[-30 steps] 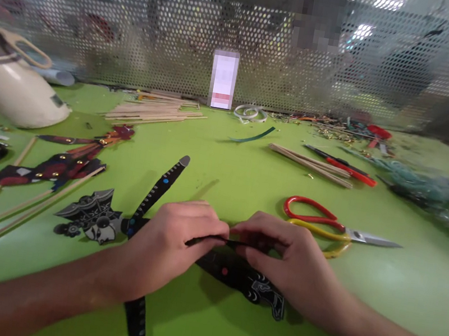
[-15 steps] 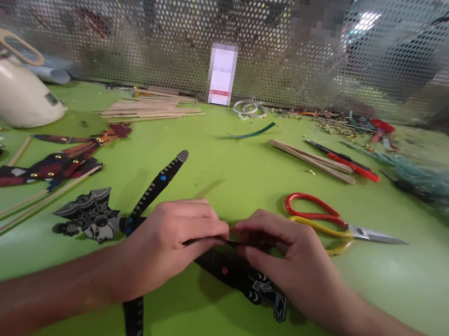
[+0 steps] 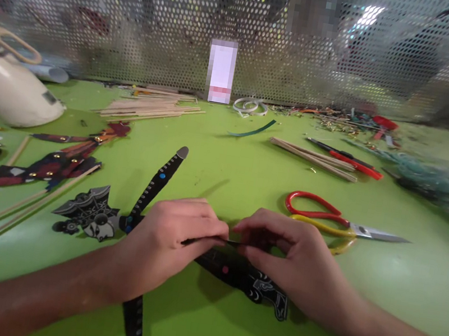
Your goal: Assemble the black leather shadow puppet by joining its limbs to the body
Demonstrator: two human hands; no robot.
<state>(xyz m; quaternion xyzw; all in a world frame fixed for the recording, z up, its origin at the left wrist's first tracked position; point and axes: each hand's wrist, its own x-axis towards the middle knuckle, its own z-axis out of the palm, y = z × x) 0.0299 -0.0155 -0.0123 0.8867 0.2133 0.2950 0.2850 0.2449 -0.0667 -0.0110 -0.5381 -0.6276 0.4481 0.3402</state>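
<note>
A black jointed shadow puppet [image 3: 215, 263] with white line patterns lies flat on the green table, its painted head [image 3: 92, 221] to the left and a boot-shaped foot at the right. One arm [image 3: 158, 183] with blue dots points up and away, the other down towards me. My left hand [image 3: 180, 235] is closed, pinching a thin black edge of the puppet between thumb and fingers. Facing it, my right hand [image 3: 280, 245] is curled around the other end of that edge, thumb beneath and index finger a little raised. The fingers partly hide the puppet's middle.
Scissors [image 3: 339, 223] with red and yellow handles lie beyond my right hand. At left are a coloured puppet [image 3: 45, 168] on sticks and a cream jug-like container [image 3: 10, 94]. Thin sticks [image 3: 152, 108], a red cutter [image 3: 357, 163] and a phone [image 3: 221, 71] stand or lie farther back.
My right index finger has lifted slightly from the thin black edge. The left hand and the puppet look the same, with only a small shift of the view.
</note>
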